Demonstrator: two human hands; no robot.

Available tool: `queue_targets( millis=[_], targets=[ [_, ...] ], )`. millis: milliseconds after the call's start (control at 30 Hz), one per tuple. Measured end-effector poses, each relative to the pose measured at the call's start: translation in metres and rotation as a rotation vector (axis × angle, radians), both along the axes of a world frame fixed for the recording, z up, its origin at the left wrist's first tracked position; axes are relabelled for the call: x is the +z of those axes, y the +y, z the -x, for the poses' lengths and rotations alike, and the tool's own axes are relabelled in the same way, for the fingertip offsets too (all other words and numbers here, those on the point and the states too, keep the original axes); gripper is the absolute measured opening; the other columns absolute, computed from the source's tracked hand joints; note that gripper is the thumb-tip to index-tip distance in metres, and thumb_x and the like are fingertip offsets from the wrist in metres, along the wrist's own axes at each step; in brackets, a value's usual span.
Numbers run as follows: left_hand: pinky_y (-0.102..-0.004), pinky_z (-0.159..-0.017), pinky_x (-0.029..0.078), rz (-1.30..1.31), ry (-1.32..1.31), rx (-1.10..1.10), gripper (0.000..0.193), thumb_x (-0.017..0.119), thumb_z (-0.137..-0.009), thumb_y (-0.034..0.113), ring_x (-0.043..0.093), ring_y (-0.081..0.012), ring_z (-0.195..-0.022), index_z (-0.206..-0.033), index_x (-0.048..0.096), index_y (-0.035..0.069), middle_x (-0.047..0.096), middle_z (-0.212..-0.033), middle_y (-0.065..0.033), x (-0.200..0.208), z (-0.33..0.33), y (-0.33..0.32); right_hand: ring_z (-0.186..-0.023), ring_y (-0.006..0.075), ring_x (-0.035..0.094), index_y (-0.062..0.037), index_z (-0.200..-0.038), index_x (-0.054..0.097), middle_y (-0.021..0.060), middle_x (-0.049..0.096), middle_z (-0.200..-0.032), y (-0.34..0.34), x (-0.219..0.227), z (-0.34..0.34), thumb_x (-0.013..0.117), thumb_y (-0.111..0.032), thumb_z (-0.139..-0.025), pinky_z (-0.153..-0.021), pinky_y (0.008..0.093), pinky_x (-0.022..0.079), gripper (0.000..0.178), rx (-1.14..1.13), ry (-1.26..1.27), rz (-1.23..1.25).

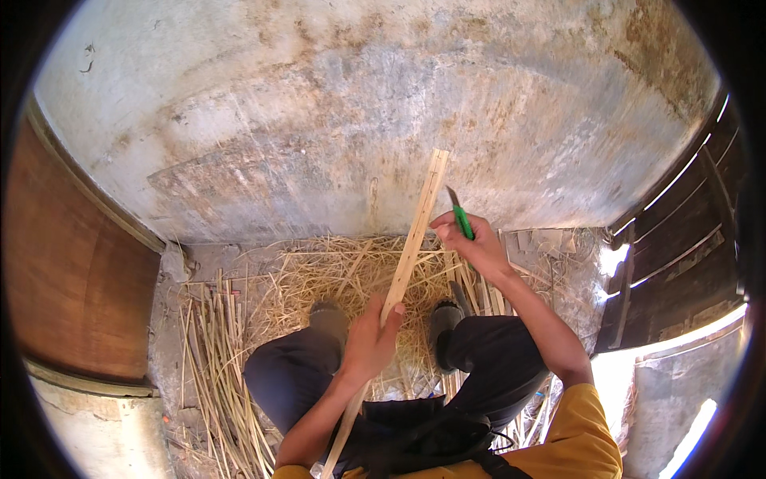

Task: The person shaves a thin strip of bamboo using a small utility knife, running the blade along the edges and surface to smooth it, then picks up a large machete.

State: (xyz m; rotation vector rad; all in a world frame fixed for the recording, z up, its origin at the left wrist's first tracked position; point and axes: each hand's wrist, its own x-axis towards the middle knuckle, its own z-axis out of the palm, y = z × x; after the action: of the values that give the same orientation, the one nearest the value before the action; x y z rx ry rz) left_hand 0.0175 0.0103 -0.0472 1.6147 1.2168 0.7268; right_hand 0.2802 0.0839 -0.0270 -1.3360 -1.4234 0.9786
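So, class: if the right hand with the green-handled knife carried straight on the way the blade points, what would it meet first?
Probably the stained grey plaster wall: the right hand aims the green-handled knife up past the pale bamboo strip, though depth is unclear.

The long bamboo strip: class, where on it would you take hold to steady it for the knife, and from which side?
Grip the bamboo strip at mid-length from its left, where the left hand wraps it. It is slender and slanted away, and the right hand holds the green-handled knife right of its upper part.

Left hand (369,339) grips pale bamboo slat (403,267) mid-length, slat angled up toward wall (359,104). Right hand (471,243) holds green-handled knife (458,214) just beside slat's upper part. Straw shavings (335,271) and split strips (211,359) on floor.
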Motion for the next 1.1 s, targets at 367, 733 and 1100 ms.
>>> queue_targets(
  millis=[367,733,1100],
  targets=[
    [-0.0453,-0.059,0.048,-0.097,0.017,0.001,0.029,0.059,-0.109,0.030,0.065,-0.0376,-0.063,-0.115,0.057,0.003,0.061,-0.070,-0.0185,-0.004,-0.006,0.002,-0.087,0.0077,0.068,-0.0020,-0.115,0.070,0.0028,0.074,-0.091,0.002,-0.005,0.020,0.075,-0.019,-0.100,-0.072,0.0254,0.050,0.023,0.086,0.240,0.113],
    [-0.0387,-0.053,0.041,-0.113,-0.036,0.103,0.022,0.058,-0.109,0.022,0.056,-0.0245,-0.054,-0.119,0.056,0.002,0.059,-0.069,-0.0153,-0.009,0.006,0.009,-0.076,0.0301,0.074,-0.0061,-0.120,0.070,0.0124,0.073,-0.093,-0.032,-0.008,0.032,0.074,-0.035,-0.098,-0.070,0.0397,0.056,0.036,0.290,-0.530,-0.341],
    [-0.0368,-0.057,0.045,-0.130,-0.154,0.098,0.024,0.060,-0.109,0.021,0.060,-0.0217,-0.061,-0.122,0.056,0.001,0.065,-0.078,-0.0143,-0.005,0.005,0.007,-0.079,0.0326,0.075,-0.0120,-0.124,0.073,0.0107,0.077,-0.099,-0.039,-0.003,0.045,0.075,-0.039,-0.095,-0.065,0.0409,0.058,0.040,0.346,-0.624,-0.427]
  ],
)
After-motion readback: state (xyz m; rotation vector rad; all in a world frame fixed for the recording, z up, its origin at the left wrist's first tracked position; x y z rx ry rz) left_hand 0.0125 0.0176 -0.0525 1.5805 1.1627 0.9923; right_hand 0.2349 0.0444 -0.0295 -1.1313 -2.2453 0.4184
